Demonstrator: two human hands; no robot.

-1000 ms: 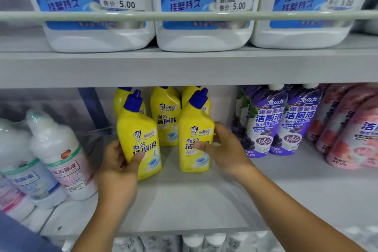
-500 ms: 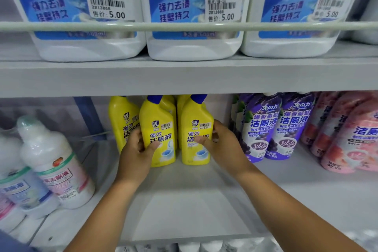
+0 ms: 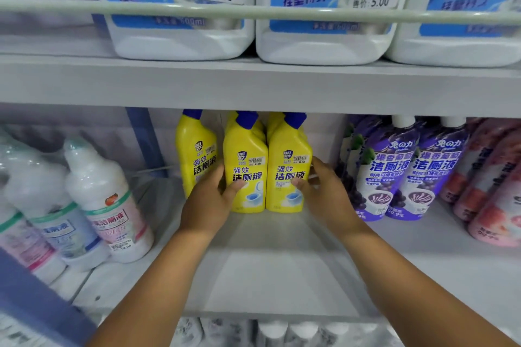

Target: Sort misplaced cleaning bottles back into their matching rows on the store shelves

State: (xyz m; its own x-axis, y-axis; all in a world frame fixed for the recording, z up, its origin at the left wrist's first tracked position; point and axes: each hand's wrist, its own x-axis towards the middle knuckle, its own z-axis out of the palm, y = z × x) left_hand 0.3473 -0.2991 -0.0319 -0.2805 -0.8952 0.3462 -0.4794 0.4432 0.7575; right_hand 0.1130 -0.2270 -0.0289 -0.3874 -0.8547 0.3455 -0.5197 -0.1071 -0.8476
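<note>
Both front yellow bottles had slid back, now touching side by side on the shelf [image 3: 270,276]. The left hand [image 3: 210,201] gripped the left bottle [image 3: 248,166], the right hand [image 3: 328,194] the right bottle [image 3: 287,163], fingers curled round each.

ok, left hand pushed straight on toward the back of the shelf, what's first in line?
Likely more yellow bottles: the left hand grips the front yellow bottle, and another yellow bottle stands right behind it. Depth is hard to judge.
</note>
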